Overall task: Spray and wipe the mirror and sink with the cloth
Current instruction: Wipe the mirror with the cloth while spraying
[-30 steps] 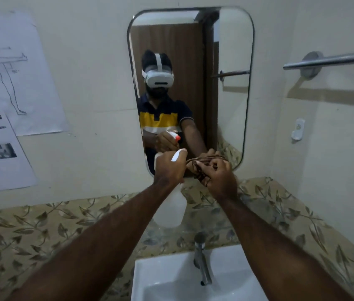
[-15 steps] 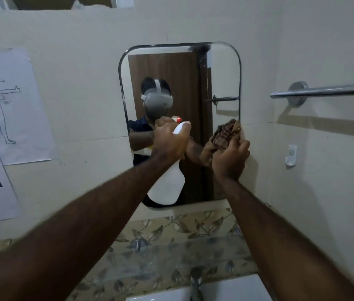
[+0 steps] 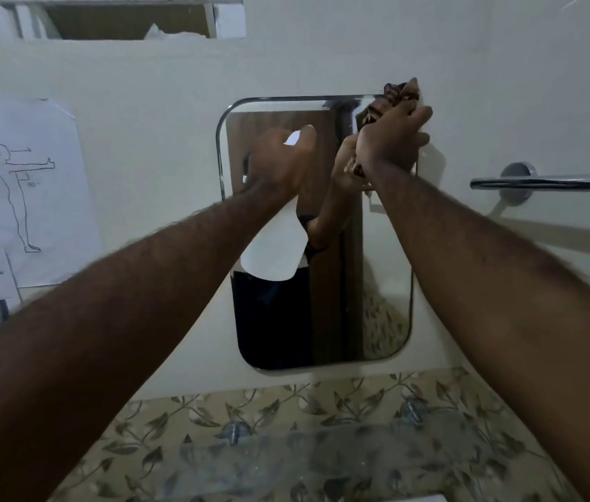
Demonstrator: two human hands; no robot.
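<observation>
The right hand (image 3: 393, 139), clutching the cloth (image 3: 400, 94), has risen to the mirror's (image 3: 322, 320) top corner; the left hand (image 3: 279, 164) grips the upright spray bottle (image 3: 273, 255).

Taking the mirror (image 3: 322, 302) as the landmark: its lower half is wide open, nothing in front of the glass there. The top is crowded, with the left hand (image 3: 279, 164) and its spray bottle (image 3: 275, 251) blocking the upper-left part, and the right hand (image 3: 391, 139) with the bunched cloth (image 3: 400, 94) sitting on the top-right corner. Right of the mirror, the towel bar (image 3: 547, 183) sticks out from the wall, so sideways room is tight there. Left of it, only flat papers (image 3: 22, 190) on bare wall. Above it, clear wall up to a ledge.
</observation>
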